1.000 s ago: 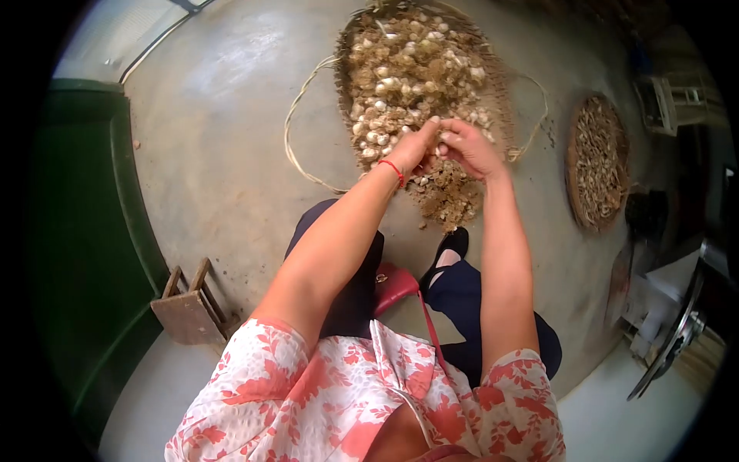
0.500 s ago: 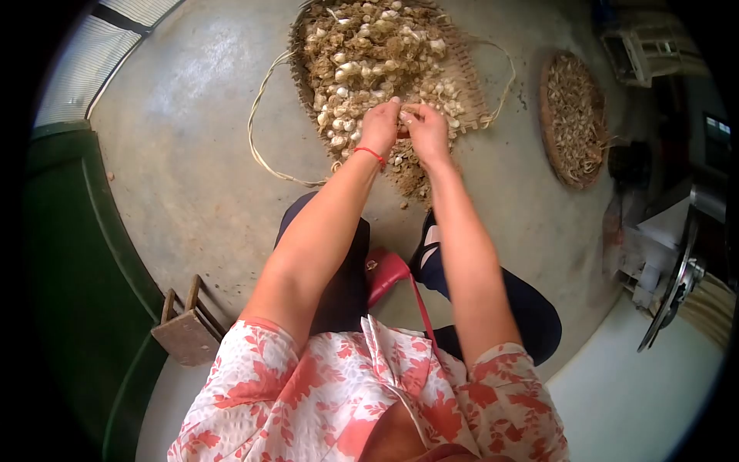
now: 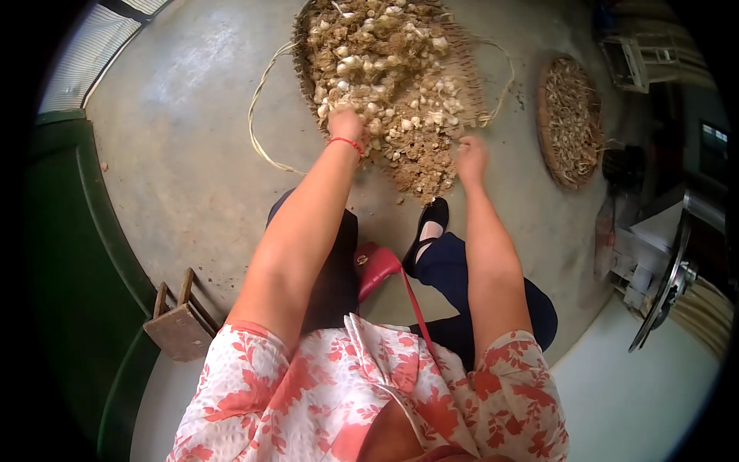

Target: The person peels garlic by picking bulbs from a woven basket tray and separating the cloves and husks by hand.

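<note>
One broad grey concrete floor (image 3: 192, 169) spreads out ahead of you, with a dark green door-like panel (image 3: 61, 231) standing along its left side. Your white shirt with coral leaf print (image 3: 308, 377) fills the bottom of the view, and your dark navy trousers (image 3: 446, 269) show beyond it.

At the top centre lies a large brown woven basket (image 3: 468, 85), with a pale twisted loop handle (image 3: 251, 115) on its left. To the right, well apart, sits a round brown woven tray (image 3: 544, 127) full of thin, dry, straw-coloured pieces (image 3: 572, 115). A small, worn wooden stool (image 3: 181, 331) stands by the panel. A red handbag (image 3: 377, 268) hangs between your knees on a narrow strap; past it shows your black shoe (image 3: 433, 219).

A loose heap of crumbly brown husks (image 3: 423, 158) lies at the basket's near end, between your hands. Your left hand (image 3: 348, 127) is at the basket's near left edge, fingers bent downward and mostly hidden; you cannot tell what it grips. Your right hand (image 3: 471, 158) is loosely curled just right of the husks, and its contents cannot be told either. White garlic-like bulbs (image 3: 373, 108) crowd the basket, some close beside your left hand. A thin red bracelet (image 3: 348, 143) circles your left wrist.
</note>
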Action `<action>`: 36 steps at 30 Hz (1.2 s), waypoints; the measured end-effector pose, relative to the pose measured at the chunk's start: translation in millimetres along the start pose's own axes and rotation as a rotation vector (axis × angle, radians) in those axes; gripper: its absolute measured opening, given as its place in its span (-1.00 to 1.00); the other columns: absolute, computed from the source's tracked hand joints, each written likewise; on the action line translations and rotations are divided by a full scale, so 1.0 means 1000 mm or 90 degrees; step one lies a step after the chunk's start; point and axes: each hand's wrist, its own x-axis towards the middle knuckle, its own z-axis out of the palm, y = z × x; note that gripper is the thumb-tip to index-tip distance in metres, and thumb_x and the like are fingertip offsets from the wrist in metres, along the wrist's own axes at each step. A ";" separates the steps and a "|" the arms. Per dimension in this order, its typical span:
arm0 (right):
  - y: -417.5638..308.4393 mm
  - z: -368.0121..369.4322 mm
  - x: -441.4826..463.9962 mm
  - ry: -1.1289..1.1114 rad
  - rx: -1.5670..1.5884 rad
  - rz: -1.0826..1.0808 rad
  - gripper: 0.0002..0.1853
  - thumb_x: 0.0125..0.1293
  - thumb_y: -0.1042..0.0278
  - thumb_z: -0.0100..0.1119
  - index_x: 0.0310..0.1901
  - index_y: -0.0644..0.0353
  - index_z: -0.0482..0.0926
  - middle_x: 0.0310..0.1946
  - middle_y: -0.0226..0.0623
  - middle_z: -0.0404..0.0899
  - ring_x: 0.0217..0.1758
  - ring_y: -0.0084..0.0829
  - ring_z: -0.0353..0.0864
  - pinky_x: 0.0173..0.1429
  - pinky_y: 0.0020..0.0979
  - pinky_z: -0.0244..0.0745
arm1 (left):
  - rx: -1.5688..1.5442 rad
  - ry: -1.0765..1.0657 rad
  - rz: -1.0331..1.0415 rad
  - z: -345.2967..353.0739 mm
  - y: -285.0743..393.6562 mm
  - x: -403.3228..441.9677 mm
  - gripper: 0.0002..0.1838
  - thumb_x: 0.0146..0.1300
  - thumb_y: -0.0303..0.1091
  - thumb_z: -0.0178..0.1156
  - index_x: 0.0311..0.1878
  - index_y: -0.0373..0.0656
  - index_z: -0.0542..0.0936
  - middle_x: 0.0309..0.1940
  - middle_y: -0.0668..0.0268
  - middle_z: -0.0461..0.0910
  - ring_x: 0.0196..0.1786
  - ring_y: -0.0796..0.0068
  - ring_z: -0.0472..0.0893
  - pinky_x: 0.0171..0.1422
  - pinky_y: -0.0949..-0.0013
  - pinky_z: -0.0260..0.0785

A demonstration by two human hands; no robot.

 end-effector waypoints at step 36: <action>0.002 0.041 -0.065 -0.187 0.192 0.287 -0.88 0.26 0.47 0.06 -0.17 0.21 0.49 -0.45 -0.21 0.57 -0.45 -0.35 0.58 -0.41 -0.32 0.48 | 0.814 -0.511 0.228 0.021 -0.057 -0.041 -0.77 0.23 -0.30 0.13 -0.18 -0.28 0.53 -0.20 0.09 0.58 -0.14 0.27 0.60 -0.07 0.31 0.47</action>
